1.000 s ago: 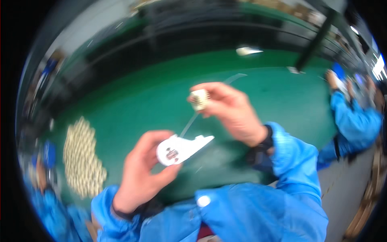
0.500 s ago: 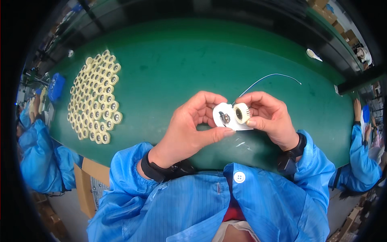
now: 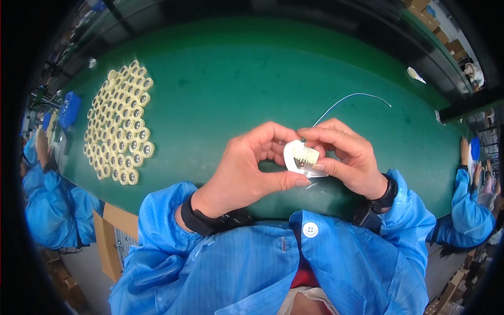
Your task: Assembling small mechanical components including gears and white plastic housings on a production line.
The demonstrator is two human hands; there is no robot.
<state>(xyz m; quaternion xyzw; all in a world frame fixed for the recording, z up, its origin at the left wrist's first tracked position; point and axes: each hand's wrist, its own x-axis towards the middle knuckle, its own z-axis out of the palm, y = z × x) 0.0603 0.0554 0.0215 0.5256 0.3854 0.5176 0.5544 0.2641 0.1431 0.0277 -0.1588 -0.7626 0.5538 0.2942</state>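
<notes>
Between my two hands, above the near part of the green table, is a white plastic housing (image 3: 290, 156). My left hand (image 3: 244, 165) grips its left side, with the thumb along the lower edge and the fingers behind. A cream gear (image 3: 305, 154) with ridged teeth is pinched in my right hand (image 3: 349, 155); it lies against the housing's opening and covers most of the inside. A thin blue-white wire (image 3: 350, 97) runs out from behind the housing and curves away to the right over the table.
Many similar cream gears (image 3: 118, 123) with dark centres stand in a cluster on the left of the green table (image 3: 220, 100). A white part (image 3: 416, 74) lies at the far right. An open cardboard box (image 3: 111, 241) is at lower left. Co-workers in blue sleeves sit at both sides.
My right hand has turned the cream gear from facing me to side-on and brought it left against the white housing. My left hand still holds the housing.
</notes>
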